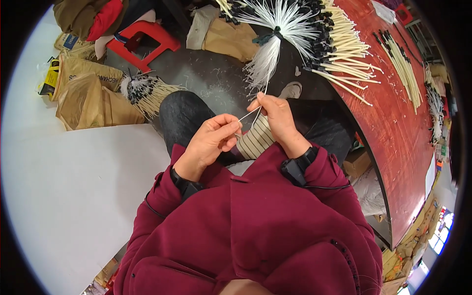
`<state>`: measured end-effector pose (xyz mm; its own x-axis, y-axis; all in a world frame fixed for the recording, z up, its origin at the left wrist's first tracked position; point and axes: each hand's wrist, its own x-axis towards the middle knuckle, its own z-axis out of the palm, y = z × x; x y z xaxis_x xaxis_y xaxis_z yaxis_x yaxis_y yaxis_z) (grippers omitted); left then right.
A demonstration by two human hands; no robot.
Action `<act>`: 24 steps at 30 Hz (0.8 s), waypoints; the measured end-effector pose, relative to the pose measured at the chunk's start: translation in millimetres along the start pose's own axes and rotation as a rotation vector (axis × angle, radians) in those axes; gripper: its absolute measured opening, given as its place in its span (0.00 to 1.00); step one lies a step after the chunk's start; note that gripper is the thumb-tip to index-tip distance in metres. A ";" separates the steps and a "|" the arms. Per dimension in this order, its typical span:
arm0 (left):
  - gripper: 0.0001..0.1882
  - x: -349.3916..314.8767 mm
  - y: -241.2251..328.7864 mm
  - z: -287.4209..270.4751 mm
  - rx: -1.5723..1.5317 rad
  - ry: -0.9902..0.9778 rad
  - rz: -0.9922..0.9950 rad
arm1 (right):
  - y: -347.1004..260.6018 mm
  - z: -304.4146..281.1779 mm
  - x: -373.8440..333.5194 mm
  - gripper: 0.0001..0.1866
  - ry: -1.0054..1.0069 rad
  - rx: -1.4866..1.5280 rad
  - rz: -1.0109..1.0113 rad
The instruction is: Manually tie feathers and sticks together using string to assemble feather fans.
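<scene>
Over my lap, my left hand (213,140) pinches a thin white string (250,113) between thumb and fingers. Just right of it and a little farther out, my right hand (278,118) is closed on the same string, with thumb and forefinger pressed together. The string runs taut between the two hands, and a strand goes up from the right hand toward a bundle of white strings (290,18). A dark tie gathers that bundle, which hangs over the table's edge. Below my hands lies a cream thing with dark stripes (255,137), partly hidden.
A red table (398,167) on the right bears rows of cream sticks with black ends (344,44). At left are a white surface (73,182), brown paper bags (86,101), a bundle of cream sticks (147,96) and a red stool (142,44). White scraps litter the floor.
</scene>
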<state>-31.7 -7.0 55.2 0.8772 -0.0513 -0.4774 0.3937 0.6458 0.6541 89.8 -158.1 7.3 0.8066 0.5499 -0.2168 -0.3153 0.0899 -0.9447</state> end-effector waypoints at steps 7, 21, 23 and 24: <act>0.06 45.8 13.2 30.8 0.151 0.098 0.354 | 11.0 4.3 -3.3 0.19 -0.063 0.015 -0.024; 0.03 38.3 -0.5 2.2 1.474 0.217 0.963 | 6.4 -1.0 -3.5 0.19 -0.208 0.088 0.027; 0.03 34.0 -0.9 1.1 1.234 0.234 0.737 | 6.3 -0.7 -2.8 0.19 -0.209 0.096 0.039; 0.02 32.9 -0.6 1.2 1.113 0.241 0.625 | 6.3 -0.6 -2.4 0.19 -0.212 0.105 0.054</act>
<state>-2.8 -10.0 39.8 0.9686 0.2392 0.0671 0.0554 -0.4713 0.8803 86.3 -159.4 1.7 0.6675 0.7174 -0.1994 -0.4141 0.1351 -0.9002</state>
